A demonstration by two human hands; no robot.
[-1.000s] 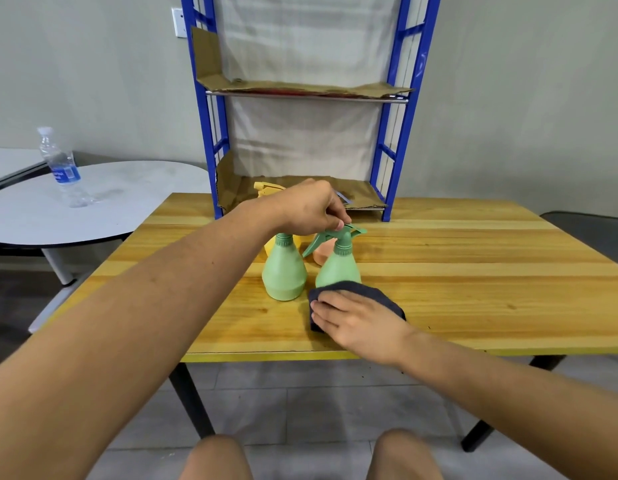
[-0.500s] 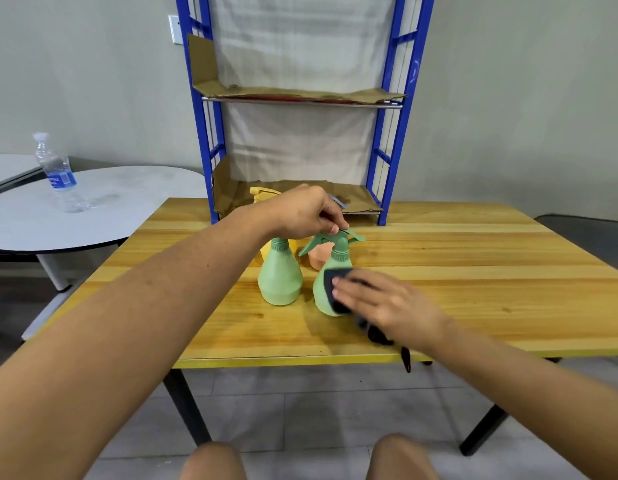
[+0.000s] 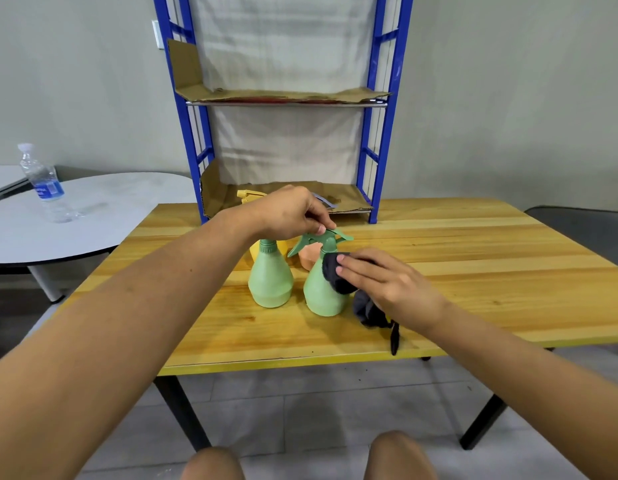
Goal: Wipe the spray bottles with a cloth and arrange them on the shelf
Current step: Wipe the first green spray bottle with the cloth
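Two green spray bottles stand side by side on the wooden table [image 3: 474,271]. My left hand [image 3: 290,213] pinches the spray head of the right green bottle [image 3: 318,296]. My right hand [image 3: 387,282] presses a dark cloth [image 3: 338,275] against that bottle's upper side, and the cloth's loose end hangs down to the table. The left green bottle [image 3: 270,278] stands free. Behind them a yellow bottle [image 3: 254,251] and an orange bottle [image 3: 309,258] are mostly hidden. The blue shelf [image 3: 380,133] rises at the table's back, lined with cardboard.
A round white table [image 3: 93,216] at the left carries a clear water bottle [image 3: 44,185]. The shelf's lower tier [image 3: 345,199] holds a small flat item behind my left hand. The wooden tabletop stretches bare to the right. My knees show at the bottom edge.
My right hand lifted the cloth off the table and brought it up against the right green bottle's side. My left hand stayed on the spray head.
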